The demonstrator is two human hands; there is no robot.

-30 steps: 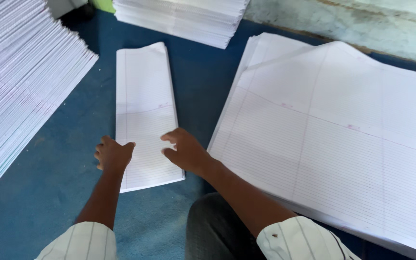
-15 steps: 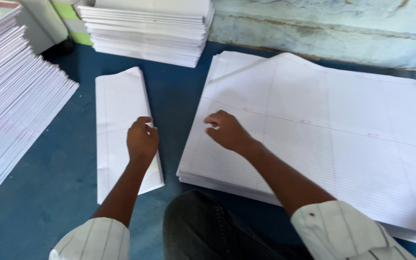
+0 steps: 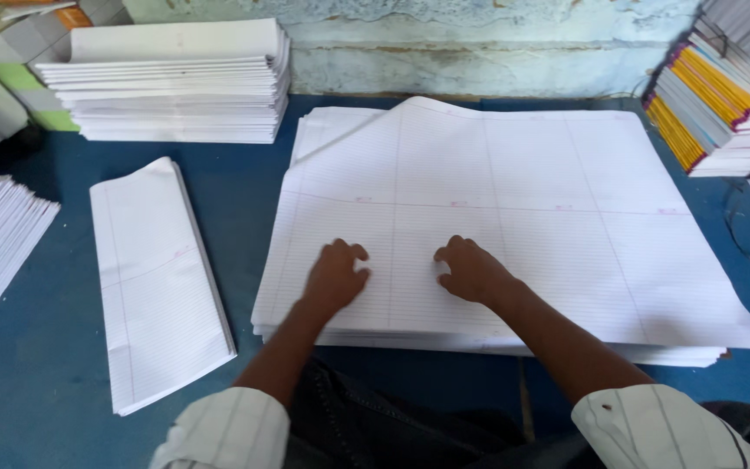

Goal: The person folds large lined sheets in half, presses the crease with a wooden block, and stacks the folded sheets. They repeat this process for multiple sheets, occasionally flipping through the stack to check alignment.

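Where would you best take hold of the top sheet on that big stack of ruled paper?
Probably at the far left corner of the top sheet, coming from the left: that corner already curls up off the stack. Both the left hand and right hand press its near part flat.

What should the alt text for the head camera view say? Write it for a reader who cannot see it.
Both hands, left hand and right hand, rest flat on a big stack of large ruled sheets on a blue surface. A folded ruled sheet lies to the left, with a pile of folded sheets behind it.
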